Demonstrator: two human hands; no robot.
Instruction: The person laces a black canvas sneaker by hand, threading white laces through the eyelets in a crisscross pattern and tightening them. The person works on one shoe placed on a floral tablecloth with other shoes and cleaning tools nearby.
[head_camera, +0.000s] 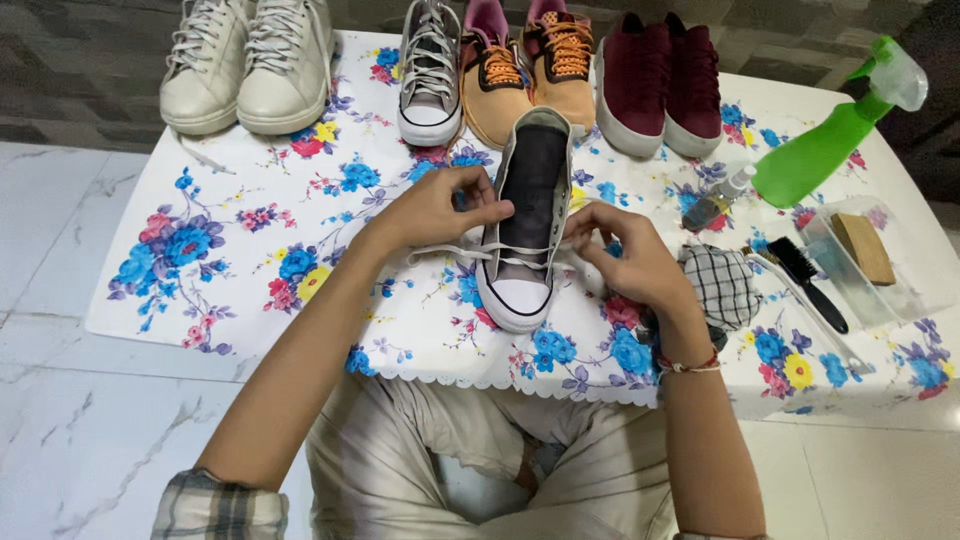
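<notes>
Near the front edge of the low table with its white flowered cloth (250, 290), the left hand (435, 210) and right hand (625, 255) each pinch an end of the white lace (455, 250) threaded across the grey canvas sneaker with a white toe cap (525, 215). Just right of the right hand lies a checked cloth (722, 285), then a black brush (818, 282). Along the back edge stand more shoes, and a green spray bottle (830, 140) lies at the right back corner.

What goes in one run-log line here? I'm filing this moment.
left hand: pinching white lace | right hand: pinching lace | grey canvas sneaker: between hands, toe toward person | floral tablecloth: underneath
</notes>
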